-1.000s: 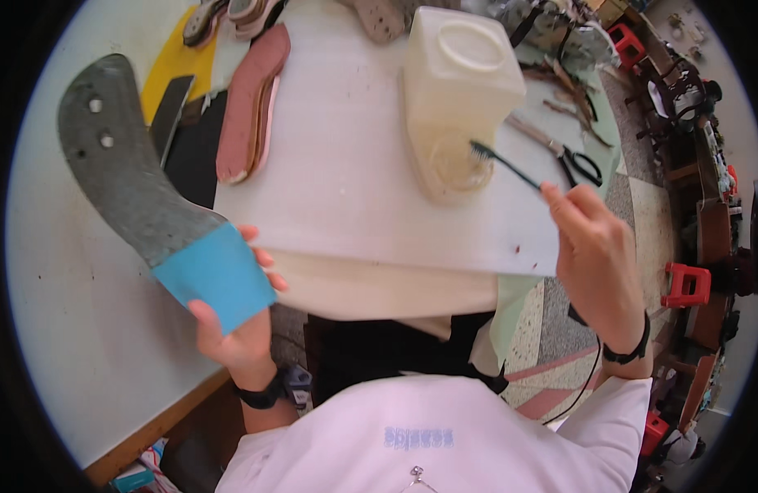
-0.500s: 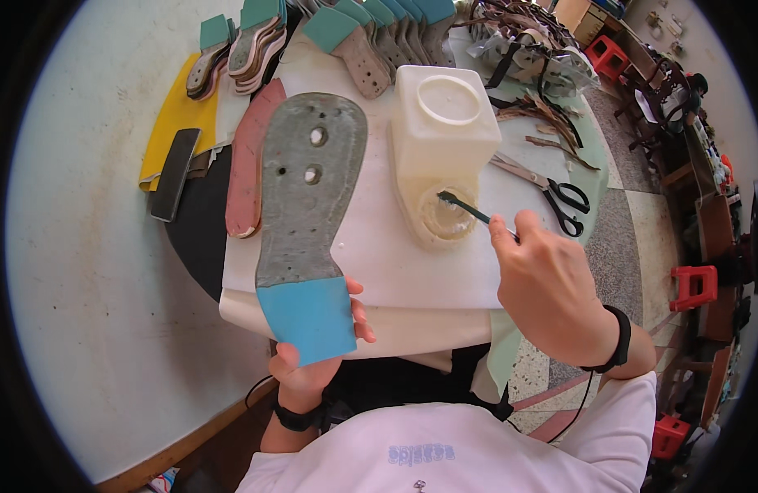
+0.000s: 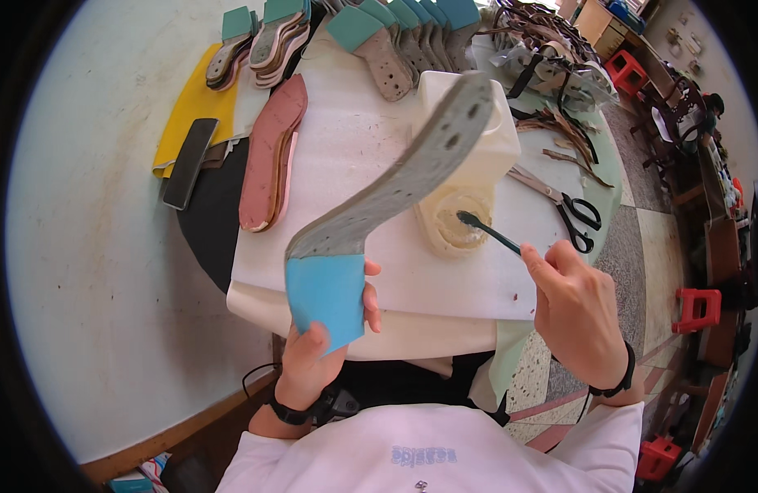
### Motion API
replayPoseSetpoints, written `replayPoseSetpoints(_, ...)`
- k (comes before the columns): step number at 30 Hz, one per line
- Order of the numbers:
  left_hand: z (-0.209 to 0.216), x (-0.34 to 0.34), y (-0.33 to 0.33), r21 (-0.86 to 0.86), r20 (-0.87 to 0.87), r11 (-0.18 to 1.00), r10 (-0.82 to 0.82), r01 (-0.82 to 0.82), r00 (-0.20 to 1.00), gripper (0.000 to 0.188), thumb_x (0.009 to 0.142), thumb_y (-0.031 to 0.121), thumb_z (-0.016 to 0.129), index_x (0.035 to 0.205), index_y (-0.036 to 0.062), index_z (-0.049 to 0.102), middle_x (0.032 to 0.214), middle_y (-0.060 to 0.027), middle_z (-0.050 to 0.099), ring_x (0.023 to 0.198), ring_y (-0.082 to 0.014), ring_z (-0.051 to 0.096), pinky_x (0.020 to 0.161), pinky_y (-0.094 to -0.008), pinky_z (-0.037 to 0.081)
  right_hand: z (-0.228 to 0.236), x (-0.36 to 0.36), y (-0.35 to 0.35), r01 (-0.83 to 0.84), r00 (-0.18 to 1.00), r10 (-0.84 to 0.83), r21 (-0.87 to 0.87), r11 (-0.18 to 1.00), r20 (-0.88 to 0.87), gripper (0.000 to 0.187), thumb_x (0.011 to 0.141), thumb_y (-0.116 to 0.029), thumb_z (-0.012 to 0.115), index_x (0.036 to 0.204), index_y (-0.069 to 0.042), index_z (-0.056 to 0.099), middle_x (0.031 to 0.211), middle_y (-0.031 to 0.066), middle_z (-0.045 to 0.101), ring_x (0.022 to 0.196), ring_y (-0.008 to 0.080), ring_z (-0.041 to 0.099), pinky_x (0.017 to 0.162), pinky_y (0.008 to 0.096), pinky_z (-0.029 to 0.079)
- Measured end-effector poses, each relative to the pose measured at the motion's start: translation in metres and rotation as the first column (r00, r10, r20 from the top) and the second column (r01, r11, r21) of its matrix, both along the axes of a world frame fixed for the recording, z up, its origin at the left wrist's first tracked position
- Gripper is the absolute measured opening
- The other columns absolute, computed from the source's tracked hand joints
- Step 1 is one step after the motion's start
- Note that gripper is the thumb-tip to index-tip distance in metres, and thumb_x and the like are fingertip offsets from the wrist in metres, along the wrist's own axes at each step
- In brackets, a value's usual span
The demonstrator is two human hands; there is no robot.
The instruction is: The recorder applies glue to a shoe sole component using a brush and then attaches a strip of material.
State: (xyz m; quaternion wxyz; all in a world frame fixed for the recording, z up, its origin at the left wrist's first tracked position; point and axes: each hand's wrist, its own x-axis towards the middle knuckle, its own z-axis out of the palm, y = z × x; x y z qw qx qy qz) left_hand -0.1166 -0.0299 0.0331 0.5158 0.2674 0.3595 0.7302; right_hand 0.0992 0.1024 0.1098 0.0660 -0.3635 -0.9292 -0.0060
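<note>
My left hand is closed on a shoe insole, gripping its blue heel end. The insole is grey with several holes, and its toe end rises at a tilt over part of a cream plastic container. In my right hand is a thin dark brush, pinched near its end. The brush tip lies in the round opening of the container's low front part, where pale, sticky-looking stuff coats the inside. Black-handled scissors lie on the white table beside the container.
A stack of reddish insoles lies to the left, next to a dark flat block on yellow sheet. Several grey insoles with teal heels line the far edge. Leather strips are heaped at the far right.
The insole in my left hand has turned from nearly flat to edge-on, its toe swinging right. The brush stays in the container's opening, and the view has shifted slightly.
</note>
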Motion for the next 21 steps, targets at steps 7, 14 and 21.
replayPoseSetpoints(7,0.012,0.005,0.005,-0.077,0.009,0.993,-0.09,0.09,0.996,0.072,0.08,0.045,0.062,0.129,-0.0002,0.034,0.122,-0.0172,0.045,0.087,-0.017,0.05,0.069,-0.0292,0.043,-0.009,0.015,0.003,-0.041,0.984,0.043,0.013,0.999,-0.174,0.035,0.07,0.005,0.061,0.103,-0.005,0.065,0.076,0.0074,0.05,0.058,0.0225,0.055,0.049,0.033,0.043)
replayPoseSetpoints(14,0.023,0.001,-0.002,-0.194,-0.102,0.977,-0.112,0.091,0.988,0.079,0.079,0.053,0.058,0.128,-0.0048,0.035,0.12,-0.0242,0.047,0.077,-0.0193,0.052,0.061,-0.0279,0.043,-0.017,0.026,0.01,-0.057,0.959,0.046,-0.034,0.998,-0.281,0.035,0.069,0.007,0.062,0.102,-0.006,0.066,0.078,0.0066,0.053,0.058,0.0222,0.057,0.048,0.0323,0.044)
replayPoseSetpoints(21,0.026,-0.009,-0.007,-0.298,-0.066,0.933,-0.232,0.203,0.97,0.073,0.082,0.037,0.06,0.136,-0.0015,0.029,0.119,-0.0132,0.046,0.088,-0.0145,0.049,0.071,-0.0268,0.042,-0.026,0.038,0.021,-0.07,0.903,-0.02,-0.193,0.979,-0.428,0.031,0.075,0.008,0.059,0.103,-0.004,0.065,0.077,0.0087,0.055,0.058,0.0204,0.057,0.052,0.0289,0.045)
